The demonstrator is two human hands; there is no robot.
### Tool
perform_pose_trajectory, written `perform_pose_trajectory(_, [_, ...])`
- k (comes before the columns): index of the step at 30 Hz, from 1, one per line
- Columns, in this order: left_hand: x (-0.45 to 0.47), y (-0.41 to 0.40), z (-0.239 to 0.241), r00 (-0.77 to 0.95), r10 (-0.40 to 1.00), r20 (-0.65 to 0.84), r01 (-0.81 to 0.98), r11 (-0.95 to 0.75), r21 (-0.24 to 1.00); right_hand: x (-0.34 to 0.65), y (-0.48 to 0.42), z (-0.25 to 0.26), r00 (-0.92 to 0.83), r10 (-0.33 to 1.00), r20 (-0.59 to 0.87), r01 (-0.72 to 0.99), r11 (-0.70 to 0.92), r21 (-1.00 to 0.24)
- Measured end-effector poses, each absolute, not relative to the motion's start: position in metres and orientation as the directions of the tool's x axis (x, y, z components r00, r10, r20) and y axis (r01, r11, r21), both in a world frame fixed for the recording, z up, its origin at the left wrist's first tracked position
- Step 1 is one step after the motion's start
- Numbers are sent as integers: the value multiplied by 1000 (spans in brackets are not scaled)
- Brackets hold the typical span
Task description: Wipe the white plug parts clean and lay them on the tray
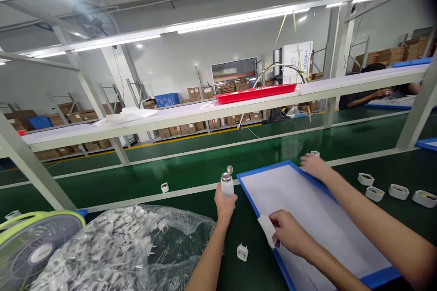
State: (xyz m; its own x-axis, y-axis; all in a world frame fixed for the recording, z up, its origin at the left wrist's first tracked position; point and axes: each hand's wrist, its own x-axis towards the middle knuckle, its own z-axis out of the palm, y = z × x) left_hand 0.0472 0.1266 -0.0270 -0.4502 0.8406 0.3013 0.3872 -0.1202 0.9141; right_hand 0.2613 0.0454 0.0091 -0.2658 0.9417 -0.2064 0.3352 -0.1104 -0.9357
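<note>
Okay, step in hand looks like handling bottle and wipe together, my read only: left hand has its fingers wrapped around a white plastic bottle with a hinged metal cap, near frame centre, roughly upright, cap lid tipped up. Right hand pinches a folded white cloth or paper wipe over the near-left edge of a rectangular blue-rimmed tray with a white base, lower right of centre. Can't tell wipe material. One small white plastic plug housing with prongs sits lower centre on the dark green tabletop, apart from both hands. More pale boxy plastic housings are at mid-right; a clear plastic bag full of white plastic plug parts takes up lower left. Judgement: next move calls for a level bottle, since the raised lid could mean spillage, and a light pinch on the limp wipe. Bringing the two together would need clearance over the tray's left rim. Watch the co-worker's blurred hand at the tray's far edge; its finger state I can't tell.
</note>
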Motion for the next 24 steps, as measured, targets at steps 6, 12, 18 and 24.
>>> perform_pose_trajectory(6, [53,102,0,-325,843,429,467,-252,848,261,80,20,-246,951,-187,549,-23,-836])
perform_pose_trajectory(12, [47,47,29,-137,848,512,576,-352,738,262,78,49,-372,909,-186,338,-55,-940])
perform_pose_trajectory(18, [32,22,32,-72,857,510,781,-270,563,252,47,54,-381,901,-208,-142,-279,-950])
perform_pose_trajectory(24, [31,17,39,-7,848,530,968,-128,217,231,28,53,-374,895,-242,-443,-402,-801])
